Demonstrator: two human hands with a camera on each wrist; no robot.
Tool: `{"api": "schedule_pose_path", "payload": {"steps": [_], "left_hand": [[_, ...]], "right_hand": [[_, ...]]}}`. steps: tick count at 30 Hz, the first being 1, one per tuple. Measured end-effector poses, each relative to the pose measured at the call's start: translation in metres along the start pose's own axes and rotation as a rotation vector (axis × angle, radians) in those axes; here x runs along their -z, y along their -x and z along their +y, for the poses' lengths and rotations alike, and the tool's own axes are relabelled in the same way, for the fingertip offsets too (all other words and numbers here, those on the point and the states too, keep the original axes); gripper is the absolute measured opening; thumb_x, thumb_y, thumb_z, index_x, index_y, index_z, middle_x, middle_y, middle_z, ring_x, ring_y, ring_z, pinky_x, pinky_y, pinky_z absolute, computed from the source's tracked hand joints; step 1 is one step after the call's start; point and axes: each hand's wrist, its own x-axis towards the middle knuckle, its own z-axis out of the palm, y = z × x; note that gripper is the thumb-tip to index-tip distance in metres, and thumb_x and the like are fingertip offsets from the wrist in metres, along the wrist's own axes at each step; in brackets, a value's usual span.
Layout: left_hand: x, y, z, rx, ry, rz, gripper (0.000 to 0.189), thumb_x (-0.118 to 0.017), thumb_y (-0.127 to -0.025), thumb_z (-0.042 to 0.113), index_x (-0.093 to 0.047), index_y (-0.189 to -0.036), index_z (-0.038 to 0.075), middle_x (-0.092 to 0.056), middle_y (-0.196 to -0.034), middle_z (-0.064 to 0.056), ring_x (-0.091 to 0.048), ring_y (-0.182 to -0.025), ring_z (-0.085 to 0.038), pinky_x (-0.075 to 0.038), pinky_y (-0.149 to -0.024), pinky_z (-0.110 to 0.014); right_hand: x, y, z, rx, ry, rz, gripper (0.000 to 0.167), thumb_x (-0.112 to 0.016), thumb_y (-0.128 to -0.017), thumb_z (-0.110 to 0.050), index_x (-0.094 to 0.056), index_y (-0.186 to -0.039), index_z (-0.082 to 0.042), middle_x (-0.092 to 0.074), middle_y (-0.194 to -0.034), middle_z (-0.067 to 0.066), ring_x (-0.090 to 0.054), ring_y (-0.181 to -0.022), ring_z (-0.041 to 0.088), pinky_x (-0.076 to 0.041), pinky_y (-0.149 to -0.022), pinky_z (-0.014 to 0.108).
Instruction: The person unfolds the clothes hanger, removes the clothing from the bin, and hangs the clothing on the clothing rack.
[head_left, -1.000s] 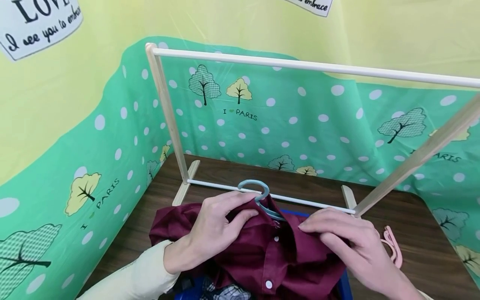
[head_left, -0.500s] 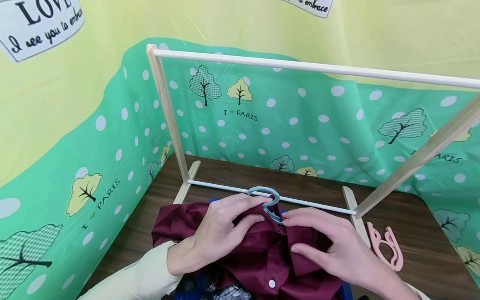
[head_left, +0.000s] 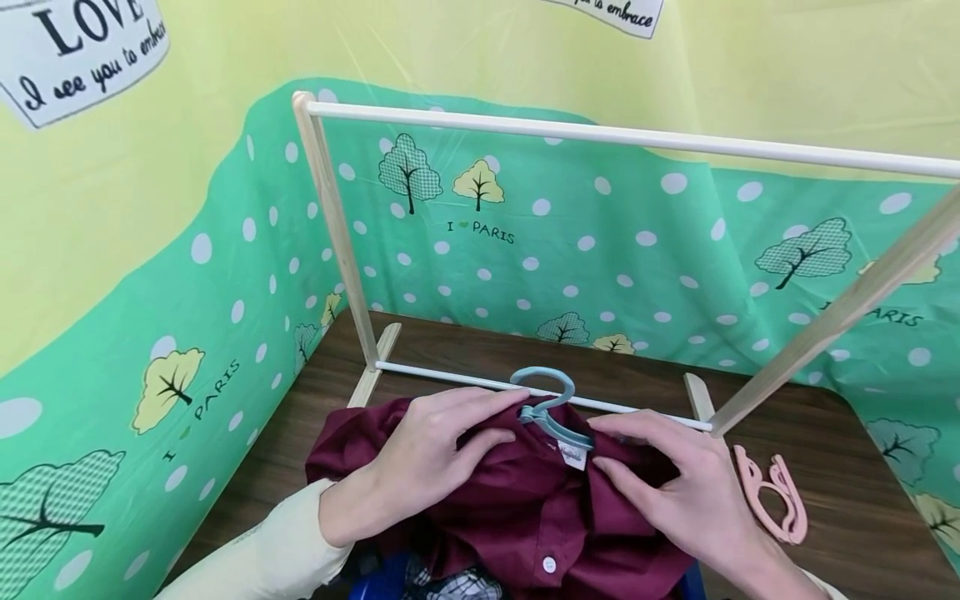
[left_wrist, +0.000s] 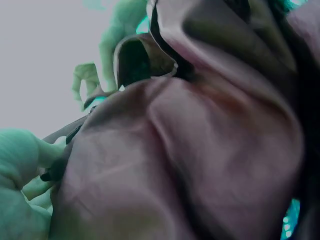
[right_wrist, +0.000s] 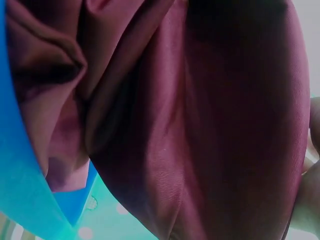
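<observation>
A maroon button-up shirt (head_left: 510, 500) lies bunched over a blue bin, collar toward the rack. From its neck opening rises the hook of a light blue hanger (head_left: 557, 427), its arms partly hidden inside the shirt. My left hand (head_left: 423, 467) pinches the collar's left side between thumb and fingers, close to the hanger's neck. On the other side, my right hand (head_left: 686, 492) pinches the collar's right edge beside the hanger's arm. A white label (head_left: 572, 455) shows inside the collar. Maroon cloth fills most of both wrist views.
A wooden rack with a white top rail (head_left: 630, 137) stands behind the shirt on a dark wood table (head_left: 457, 342). A pink folding hanger (head_left: 776, 496) lies at the right. Under the shirt, a blue bin (head_left: 378, 579) holds checked cloth (head_left: 457, 585).
The blue hanger's hook has shifted right and more of its neck shows. My right hand has moved in to the collar's edge, which is spread wider, exposing the label.
</observation>
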Motion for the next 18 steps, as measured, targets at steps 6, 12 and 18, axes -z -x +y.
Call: {"api": "schedule_pose_path", "payload": {"steps": [6,12,18], "left_hand": [[0.005,0.008,-0.006,-0.003,-0.016,0.013,0.049,-0.089,-0.091,-0.002,-0.077,-0.138,0.008,-0.081,-0.127,-0.003,-0.078,-0.117,-0.015,-0.061,-0.102,-0.029],[0.010,0.014,-0.011,-0.038,0.003,0.069,0.049,-0.087,-0.087,-0.011,-0.080,-0.131,0.008,-0.083,-0.121,-0.004,-0.081,-0.109,-0.015,-0.063,-0.095,-0.029],[0.015,0.016,-0.016,-0.026,0.023,0.084,0.047,-0.083,-0.085,-0.019,-0.082,-0.124,0.007,-0.084,-0.116,-0.004,-0.082,-0.106,-0.016,-0.063,-0.094,-0.027]], "right_hand": [[0.006,0.002,0.000,-0.045,0.044,0.019,0.040,-0.093,-0.084,-0.010,-0.083,-0.122,-0.015,-0.083,-0.112,-0.002,-0.074,-0.111,-0.001,-0.051,-0.096,0.010],[0.010,0.000,0.004,-0.016,-0.024,0.024,0.039,-0.080,-0.104,-0.040,-0.082,-0.123,-0.006,-0.082,-0.111,0.003,-0.074,-0.105,0.002,-0.053,-0.093,0.012],[0.016,0.000,0.005,-0.027,-0.010,0.017,0.036,-0.081,-0.105,-0.037,-0.082,-0.124,-0.006,-0.082,-0.111,0.002,-0.074,-0.102,0.001,-0.053,-0.090,0.011]]}}
